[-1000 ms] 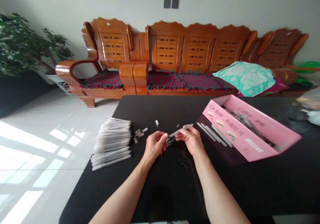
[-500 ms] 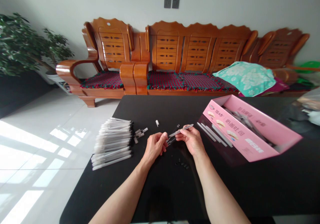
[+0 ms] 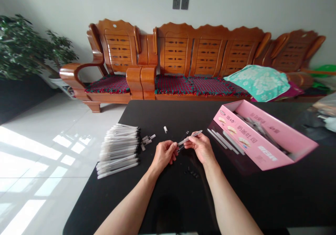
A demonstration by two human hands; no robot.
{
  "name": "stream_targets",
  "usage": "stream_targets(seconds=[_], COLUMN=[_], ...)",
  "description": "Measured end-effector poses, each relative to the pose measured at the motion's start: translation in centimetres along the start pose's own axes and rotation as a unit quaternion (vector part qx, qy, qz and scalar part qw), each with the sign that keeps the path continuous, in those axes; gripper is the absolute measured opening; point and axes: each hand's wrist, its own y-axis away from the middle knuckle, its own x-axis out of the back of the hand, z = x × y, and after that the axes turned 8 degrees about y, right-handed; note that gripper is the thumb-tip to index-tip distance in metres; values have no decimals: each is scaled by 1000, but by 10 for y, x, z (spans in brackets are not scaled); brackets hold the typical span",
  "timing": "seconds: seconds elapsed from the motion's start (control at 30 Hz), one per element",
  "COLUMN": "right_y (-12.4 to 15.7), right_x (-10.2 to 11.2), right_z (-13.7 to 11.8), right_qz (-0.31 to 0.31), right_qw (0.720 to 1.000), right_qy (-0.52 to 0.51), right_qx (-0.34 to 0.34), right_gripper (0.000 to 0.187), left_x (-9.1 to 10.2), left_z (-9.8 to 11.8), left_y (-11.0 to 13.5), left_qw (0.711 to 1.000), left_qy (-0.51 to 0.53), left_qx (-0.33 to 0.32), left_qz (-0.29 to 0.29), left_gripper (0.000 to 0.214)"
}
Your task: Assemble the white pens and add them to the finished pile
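Between both hands is a whitish translucent pen barrel (image 3: 196, 133), slanting up to the right. My right hand (image 3: 201, 147) pinches it near its middle. My left hand (image 3: 165, 152) is closed at the barrel's lower left end, its thumb and forefinger pressed together there; the tip itself is hidden by the fingers. Dark thin pen parts (image 3: 185, 135) lie on the table just behind the hands. Several small black pieces (image 3: 193, 173) are scattered in front of them. A neat stack of white pens with black ends (image 3: 119, 151) lies to the left, beside several small clear caps (image 3: 147, 141).
A black table (image 3: 168, 207) carries everything. Several loose white barrels (image 3: 225, 141) lie right of my hands, next to an open pink box (image 3: 262, 140) with more pen parts inside. One small white cap (image 3: 165, 129) lies farther back. Behind stands a wooden sofa (image 3: 175, 53).
My left hand has shifted slightly right, its fingertips closing in on the barrel's lower end. The right hand keeps its pinch with little movement.
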Motion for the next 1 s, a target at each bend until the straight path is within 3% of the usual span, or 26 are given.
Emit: stream_targets(seconds=[0.1, 0.23, 0.4, 0.6, 0.83, 0.93, 1.0], right_y=[0, 0, 1, 0, 1, 0, 0], right_x=[-1, 1, 1, 0, 0, 1, 3], right_z=[0, 0, 0, 0, -1, -2, -2], right_qz=[-3, 3, -2, 3, -13, -1, 8], right_qw=[1000, 1000, 1000, 1000, 1000, 1000, 1000], right_qy=[2, -3, 2, 2, 20, 14, 9], right_qx=[2, 2, 2, 4, 1, 5, 7], right_gripper=[30, 31, 30, 30, 25, 23, 23], left_x=[0, -1, 0, 1, 0, 7, 17], left_z=[1, 5, 0, 1, 0, 7, 14], left_y=[0, 0, 0, -1, 2, 1, -1], left_qw=[1000, 998, 1000, 999, 996, 974, 930], left_qy=[3, 28, -1, -10, -78, -179, -285], left_qx=[-20, -28, -1, -31, -39, -117, -185], left_qz=[14, 41, -2, 32, 6, 71, 138], left_gripper=[38, 48, 46, 39, 35, 26, 22])
